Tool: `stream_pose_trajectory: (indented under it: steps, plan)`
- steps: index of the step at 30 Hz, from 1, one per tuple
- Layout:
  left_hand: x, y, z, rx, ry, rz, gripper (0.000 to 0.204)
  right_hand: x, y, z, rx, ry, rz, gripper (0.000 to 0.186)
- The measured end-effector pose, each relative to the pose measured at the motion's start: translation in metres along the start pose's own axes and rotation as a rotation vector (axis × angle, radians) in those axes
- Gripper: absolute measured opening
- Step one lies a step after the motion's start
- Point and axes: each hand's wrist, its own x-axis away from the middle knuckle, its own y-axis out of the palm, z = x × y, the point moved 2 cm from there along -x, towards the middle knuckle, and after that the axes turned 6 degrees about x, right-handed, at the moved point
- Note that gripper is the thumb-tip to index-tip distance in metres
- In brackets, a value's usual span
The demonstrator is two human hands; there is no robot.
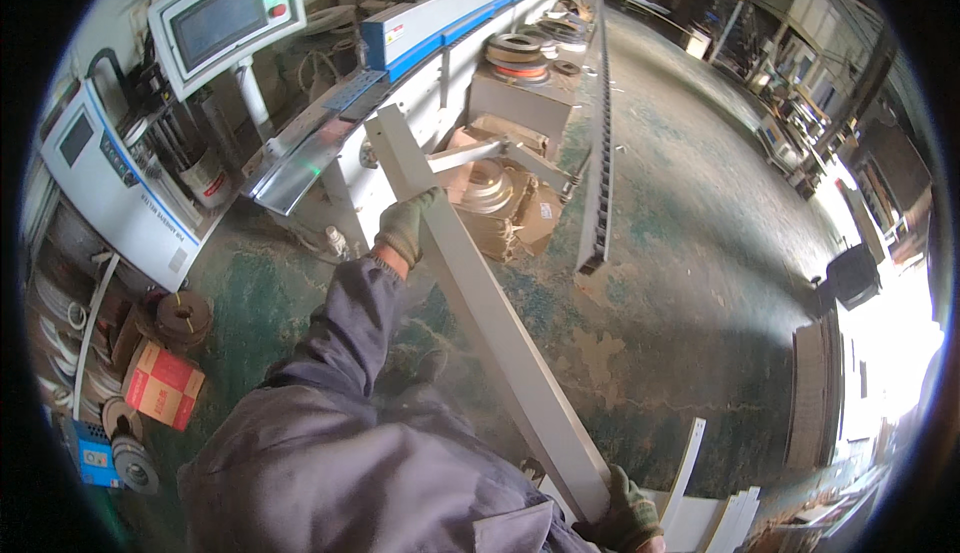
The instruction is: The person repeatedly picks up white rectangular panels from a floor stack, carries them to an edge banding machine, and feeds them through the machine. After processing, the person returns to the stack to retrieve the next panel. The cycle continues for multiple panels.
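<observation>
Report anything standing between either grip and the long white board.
Nothing visible: the gloved left grip is on the board near its far end, and the gloved right grip holds its near end.

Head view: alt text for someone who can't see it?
Gloved left hand and right hand grip a long pale board, left toward its far end, right at its near end. Beyond, a machine and a screen stand at upper left; coiled rolls sit on a box beside the machine.
</observation>
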Motion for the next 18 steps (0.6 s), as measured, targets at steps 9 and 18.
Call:
stream_pose_trajectory:
  steps: [9,18]
  plan:
    - [-0.131,-0.101,0.058,0.169,0.079,0.343,0.068,-0.265,-0.009,-0.003,0.281,-0.011,-0.642,0.109]
    - [-0.283,-0.221,0.096,0.201,0.118,0.56,0.066,-0.5,0.025,-0.01,0.22,-0.288,-0.758,0.1]
